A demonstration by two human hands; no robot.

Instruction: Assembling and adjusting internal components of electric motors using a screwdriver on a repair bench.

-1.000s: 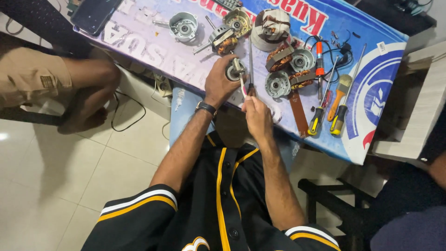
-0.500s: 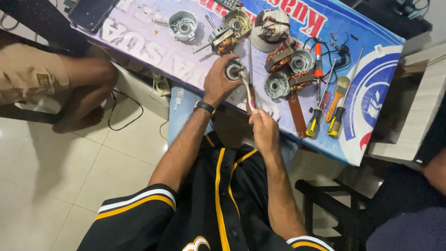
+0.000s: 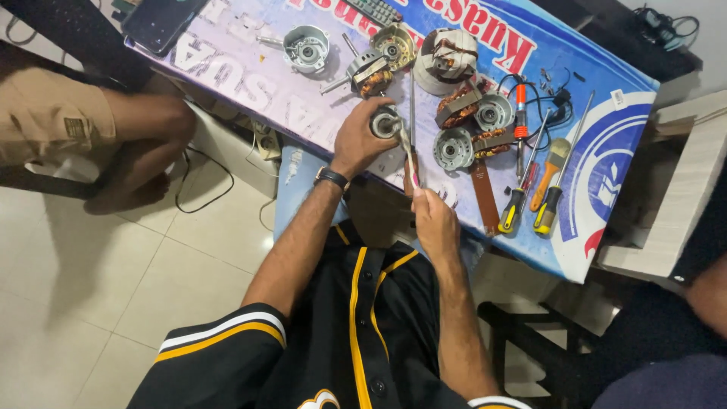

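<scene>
My left hand (image 3: 362,138), with a dark watch on the wrist, grips a small round metal motor part (image 3: 386,122) on the banner-covered table (image 3: 606,174). My right hand (image 3: 433,221) holds the handle end of a thin tool (image 3: 406,144) whose shaft points up at that motor part. Just beyond lie dismantled motor pieces: a copper-wound stator (image 3: 369,73), a round metal end cap (image 3: 453,148) and a second end cap (image 3: 306,47).
Several screwdrivers (image 3: 522,198) with red, yellow and orange handles lie to the right, beside a brush (image 3: 553,157) and black wires (image 3: 547,98). A phone (image 3: 160,21) lies at the table's far left. Another person's leg (image 3: 136,129) is at the left. A wooden box (image 3: 681,197) stands right.
The view has shifted slightly. My right hand has drawn a little down and back from the motor part while still holding the thin tool; my left hand keeps its grip.
</scene>
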